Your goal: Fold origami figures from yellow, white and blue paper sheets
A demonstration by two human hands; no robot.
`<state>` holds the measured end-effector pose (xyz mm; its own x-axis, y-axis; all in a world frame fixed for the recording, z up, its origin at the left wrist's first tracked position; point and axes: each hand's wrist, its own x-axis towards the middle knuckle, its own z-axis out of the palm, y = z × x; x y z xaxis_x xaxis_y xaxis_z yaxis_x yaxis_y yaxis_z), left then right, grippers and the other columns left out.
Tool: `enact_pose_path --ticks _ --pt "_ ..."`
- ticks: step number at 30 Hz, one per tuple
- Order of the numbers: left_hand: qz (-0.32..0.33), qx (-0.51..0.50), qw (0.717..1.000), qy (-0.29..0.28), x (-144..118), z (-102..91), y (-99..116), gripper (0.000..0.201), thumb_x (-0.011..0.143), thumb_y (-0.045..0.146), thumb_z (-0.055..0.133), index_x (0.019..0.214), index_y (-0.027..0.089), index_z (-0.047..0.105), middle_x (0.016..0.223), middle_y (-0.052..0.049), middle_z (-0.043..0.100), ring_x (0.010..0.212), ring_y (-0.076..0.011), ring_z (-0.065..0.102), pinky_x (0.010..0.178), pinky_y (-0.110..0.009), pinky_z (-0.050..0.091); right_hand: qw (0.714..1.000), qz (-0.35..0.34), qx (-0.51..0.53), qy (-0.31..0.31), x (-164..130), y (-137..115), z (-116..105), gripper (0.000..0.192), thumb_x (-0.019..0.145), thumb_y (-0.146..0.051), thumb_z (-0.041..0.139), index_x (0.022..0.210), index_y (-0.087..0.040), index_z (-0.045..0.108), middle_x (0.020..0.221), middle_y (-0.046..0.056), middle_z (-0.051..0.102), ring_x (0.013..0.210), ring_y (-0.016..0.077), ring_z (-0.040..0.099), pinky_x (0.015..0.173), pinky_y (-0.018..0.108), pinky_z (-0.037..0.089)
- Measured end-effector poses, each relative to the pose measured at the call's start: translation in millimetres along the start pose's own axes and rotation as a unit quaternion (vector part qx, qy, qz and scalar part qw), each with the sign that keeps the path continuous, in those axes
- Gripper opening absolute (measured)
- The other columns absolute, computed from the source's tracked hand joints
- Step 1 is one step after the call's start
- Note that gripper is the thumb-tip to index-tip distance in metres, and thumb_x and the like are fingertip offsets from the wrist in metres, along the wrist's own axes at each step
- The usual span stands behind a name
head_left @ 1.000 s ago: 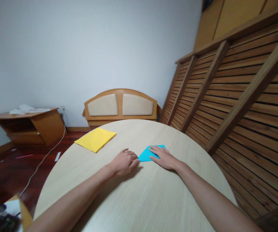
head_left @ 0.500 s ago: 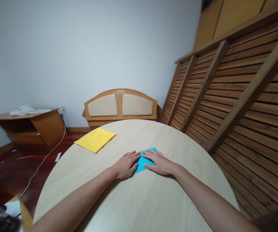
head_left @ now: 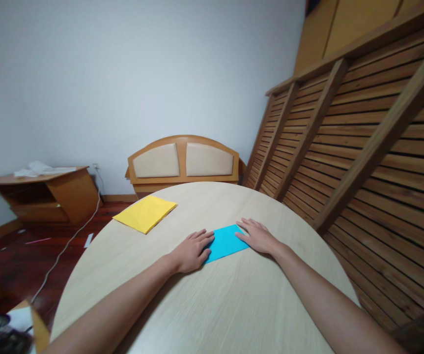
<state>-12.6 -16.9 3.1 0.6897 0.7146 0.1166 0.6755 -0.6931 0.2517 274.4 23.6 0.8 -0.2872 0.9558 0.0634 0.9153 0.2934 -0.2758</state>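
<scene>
On the round pale wooden table [head_left: 212, 305] a blue paper [head_left: 226, 242] lies flat — left hand [head_left: 191, 251] pressing its nine-o'clock edge, right hand [head_left: 258, 237] at three o'clock, fingers loosely together — yellow paper [head_left: 145, 213] well apart at ten.

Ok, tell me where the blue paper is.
The blue paper lies flat on the round table, mid-frame, between the left hand and right hand, right of the yellow paper.

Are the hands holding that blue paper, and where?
Not gripped. Both hands lie flat on the blue paper: left hand on its left end, right hand on its right end.
</scene>
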Motion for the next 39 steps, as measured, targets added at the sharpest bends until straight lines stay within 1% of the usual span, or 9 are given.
enact_pose_path --ticks 5,9,15,21,24,29,35,39 --pt "0.008 0.005 1.000 -0.003 -1.0 -2.5 1.6 0.053 0.100 0.041 0.033 0.149 0.022 0.036 0.157 -0.005 0.033 0.145 -0.0294 0.028 0.119 -0.050 0.025 1.000 0.012 0.015 0.011 2.5 -0.4 4.2 0.060 0.094 -0.055 0.044 0.143 -0.021 0.049 0.156 0.011 0.035 0.144 0.0326 0.028 0.116 0.048 0.019" --pt "0.015 0.011 1.000 -0.004 -1.2 -6.5 4.7 0.052 0.099 0.040 0.034 0.148 0.022 0.039 0.156 -0.006 0.035 0.145 -0.0308 0.029 0.118 -0.051 0.026 0.999 0.005 0.030 0.025 3.4 -1.2 6.0 0.057 0.093 -0.052 0.047 0.140 -0.020 0.052 0.153 0.012 0.039 0.143 0.0324 0.030 0.116 0.049 0.019" --pt "0.039 0.020 0.999 0.010 -1.1 -7.7 4.2 0.050 0.097 0.039 0.040 0.144 0.022 0.044 0.152 -0.009 0.041 0.141 -0.0316 0.035 0.116 -0.051 0.029 0.998 -0.022 0.041 0.052 6.0 1.2 7.9 0.051 0.091 -0.049 0.052 0.133 -0.020 0.059 0.146 0.014 0.048 0.137 0.0313 0.040 0.113 0.048 0.026" --pt "0.066 0.021 0.997 0.034 -2.7 -9.6 6.1 0.049 0.092 0.041 0.051 0.135 0.019 0.052 0.142 -0.014 0.049 0.133 -0.0311 0.043 0.113 -0.049 0.034 0.997 -0.029 0.045 0.063 7.0 2.0 10.5 0.050 0.089 -0.050 0.055 0.129 -0.021 0.062 0.143 0.014 0.052 0.133 0.0311 0.044 0.111 0.047 0.030" --pt "0.055 0.023 0.998 0.027 -3.4 -10.6 7.2 0.050 0.089 0.043 0.055 0.132 0.018 0.054 0.144 -0.016 0.047 0.135 -0.0328 0.042 0.113 -0.050 0.034 0.996 -0.040 0.050 0.067 5.1 0.2 10.3 0.048 0.088 -0.049 0.056 0.128 -0.023 0.064 0.141 0.013 0.053 0.131 0.0304 0.046 0.110 0.047 0.031" --pt "0.031 0.019 0.999 0.001 -3.5 -10.3 6.4 0.054 0.087 0.043 0.057 0.134 0.017 0.053 0.152 -0.017 0.039 0.141 -0.0361 0.034 0.115 -0.053 0.029 0.996 -0.046 0.050 0.063 4.1 -1.6 9.8 0.047 0.089 -0.049 0.056 0.127 -0.023 0.065 0.141 0.014 0.053 0.132 0.0305 0.046 0.110 0.045 0.031" --pt "0.026 0.000 1.000 0.000 -3.3 -8.5 6.0 0.054 0.087 0.043 0.057 0.134 0.017 0.053 0.152 -0.016 0.039 0.142 -0.0350 0.032 0.116 -0.052 0.027 0.996 -0.059 0.044 0.055 3.9 -3.7 8.3 0.048 0.089 -0.048 0.055 0.128 -0.022 0.065 0.141 0.014 0.054 0.131 0.0298 0.047 0.110 0.044 0.032" --pt "0.023 -0.016 1.000 0.009 -3.1 -7.7 6.1 0.054 0.086 0.044 0.058 0.133 0.018 0.054 0.152 -0.014 0.041 0.141 -0.0342 0.033 0.116 -0.051 0.028 0.993 -0.083 0.053 0.064 0.8 -7.8 5.5 0.043 0.090 -0.042 0.056 0.124 -0.021 0.067 0.136 0.013 0.058 0.128 0.0292 0.050 0.109 0.043 0.034"
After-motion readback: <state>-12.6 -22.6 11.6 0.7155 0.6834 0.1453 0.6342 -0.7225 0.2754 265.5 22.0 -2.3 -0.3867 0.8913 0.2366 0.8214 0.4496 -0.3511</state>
